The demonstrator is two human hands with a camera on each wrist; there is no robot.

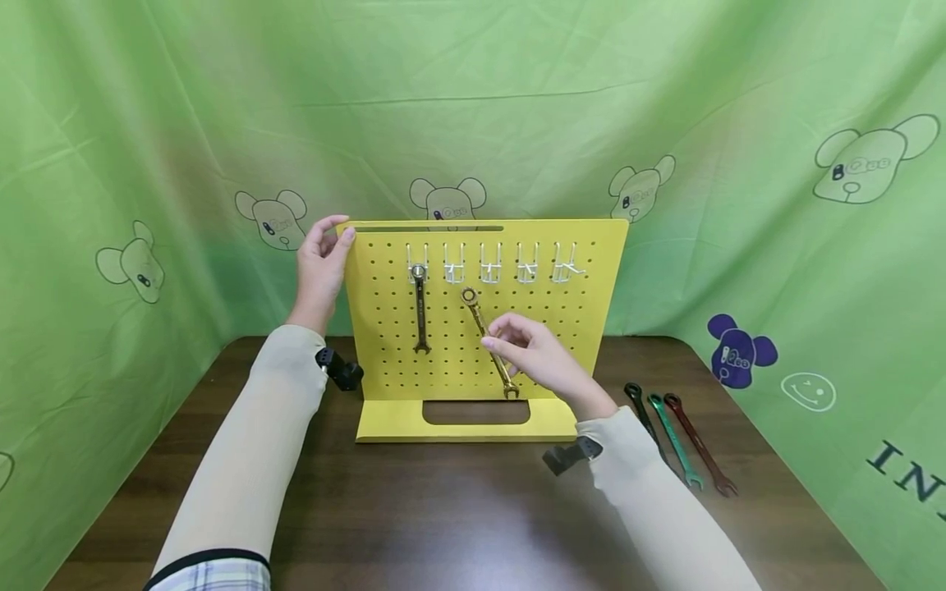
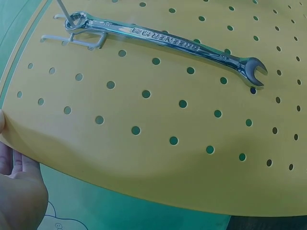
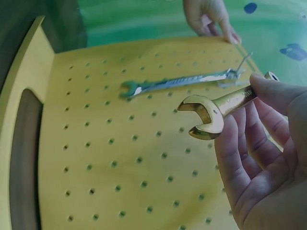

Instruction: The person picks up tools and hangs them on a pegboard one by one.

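My right hand (image 1: 534, 355) pinches a gold combination wrench (image 3: 208, 115) between thumb and fingers, its ring end up and its open end low, in front of the yellow pegboard (image 1: 392, 328). At the board's upper left corner, my left hand (image 1: 322, 267) grips the edge, thumb on the front side and the other fingers partly hidden behind it. A silver combination wrench (image 2: 168, 40) hangs by its ring end on the leftmost white hook (image 2: 72, 38). Several more white hooks (image 1: 491, 267) run in a row to its right and carry nothing.
On the brown table (image 1: 443, 509), a black wrench (image 1: 643, 414), a green wrench (image 1: 674, 439) and a red wrench (image 1: 698, 443) lie side by side at the right, near my right forearm. The pegboard's base (image 1: 392, 423) has a cutout. A green curtain (image 1: 473, 98) hangs behind.
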